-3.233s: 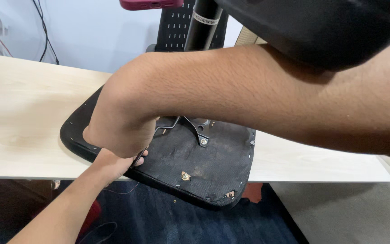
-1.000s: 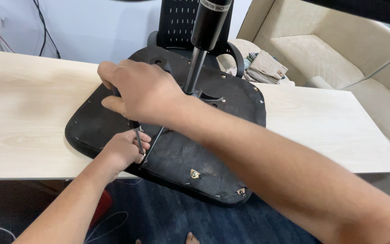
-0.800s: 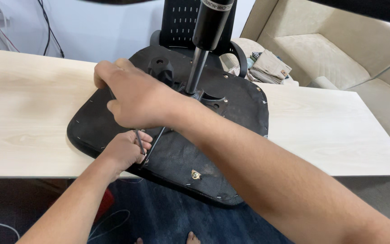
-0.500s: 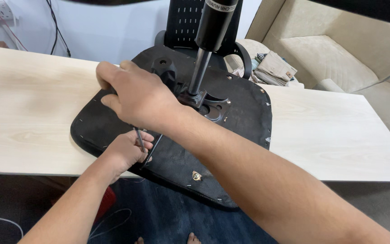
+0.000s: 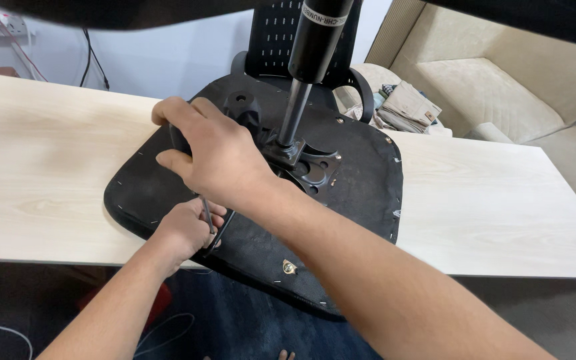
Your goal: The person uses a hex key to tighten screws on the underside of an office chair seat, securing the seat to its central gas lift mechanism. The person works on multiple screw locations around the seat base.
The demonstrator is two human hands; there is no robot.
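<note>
Two hands work the head view: I read my left hand [image 5: 185, 227] clamped on a thin hex key [image 5: 207, 215], shaft upright, at the near edge of the upturned seat base [image 5: 361, 187]; my right hand [image 5: 215, 157], just beyond, presses the mechanism

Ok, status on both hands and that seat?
Left hand gripping hex key at seat underside. Right hand pressing on the mechanism plate. Gas cylinder upright, close by.

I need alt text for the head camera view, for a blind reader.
A left hand turns a thin metal hex key at the underside of a black upturned office chair seat, which lies on a pale wooden table, while the right hand steadies the seat.
</note>
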